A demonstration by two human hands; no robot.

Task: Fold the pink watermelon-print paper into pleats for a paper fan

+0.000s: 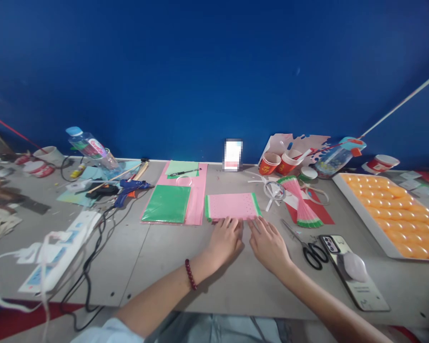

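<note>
A pink paper strip (230, 206) with green ends and small dark dots lies flat in front of me. My left hand (227, 237) has its fingers closed on the middle of the strip's near edge, which looks slightly turned up. Just to the right, my right hand (268, 240) presses its bent fingers on the same edge near the green end. Both thumbs are mostly hidden. A pleated pink and green paper fan (302, 202), pinched at its middle, rests right of the strip on red paper (325, 215).
Left stand green paper in a sleeve (168, 204), a blue glue gun (130, 190), a power strip (62, 252) and a tilted bottle (95, 150). Rightward are scissors (309, 250), a phone (355, 274), red paper cups (270, 163) and a tray of orange domes (343, 183).
</note>
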